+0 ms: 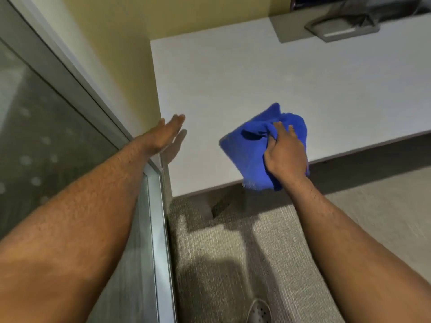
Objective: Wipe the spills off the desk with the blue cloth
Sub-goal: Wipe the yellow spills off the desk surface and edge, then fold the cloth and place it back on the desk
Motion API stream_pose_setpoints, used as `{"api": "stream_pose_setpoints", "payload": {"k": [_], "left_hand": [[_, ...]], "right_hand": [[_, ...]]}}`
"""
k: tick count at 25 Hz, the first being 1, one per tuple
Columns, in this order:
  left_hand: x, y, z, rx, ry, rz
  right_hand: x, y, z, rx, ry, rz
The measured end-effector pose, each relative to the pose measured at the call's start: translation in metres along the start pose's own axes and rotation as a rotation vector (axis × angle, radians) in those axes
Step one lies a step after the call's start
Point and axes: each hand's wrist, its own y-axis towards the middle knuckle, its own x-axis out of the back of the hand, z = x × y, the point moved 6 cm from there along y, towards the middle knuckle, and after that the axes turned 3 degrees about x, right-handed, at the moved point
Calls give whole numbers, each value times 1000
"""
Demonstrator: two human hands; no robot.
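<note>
Fingers [281, 130] of your right hand [285, 157] bunch the crumpled blue terry cloth [247, 155] against the white laminate desk [256, 78] near its front edge, likely readying a wipe. Your left hand [163, 134] hovers flat, fingers straight and together, empty, beside the yellow wall [112, 43]. No spills are discernible.

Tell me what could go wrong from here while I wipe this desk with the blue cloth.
1. The blue cloth already hangs past the desk's near edge; a pull toward you might drag liquid onto the carpet.
2. The right hand bunches the cloth, so little fabric lies flat; it may smear.
3. The left hand hovers open at the desk's corner beside the glass partition; a wide sweep could bump it.
</note>
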Motion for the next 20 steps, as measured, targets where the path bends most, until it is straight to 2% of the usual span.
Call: {"api": "stream_pose_setpoints", "payload": {"k": [2,3,4,7,10,12,16,18,20], "left_hand": [[-2,-1,4,46,17,-32],[-2,-3,3,78,28,-61],[-5,-8,-2,93,40,-71],[-4,-14,-28,119,68,-62],[-7,-11,-22,184,149,-56],[-4,-14,-17,211,270,25],[-3,-12,-20,196,485,68],[-2,-13,-26,202,549,74],[2,-12,-31,227,605,110]], "right_hand": [[-2,23,2,-154,22,-65],[-8,33,7,-190,-6,-37],[-15,40,14,-173,-62,24],[-33,45,33,102,-268,251],[-26,36,19,302,-349,409],[-25,34,11,339,-359,512],[-17,48,12,231,-220,705],[-3,55,14,250,-163,709],[16,61,15,290,-94,580]]}}
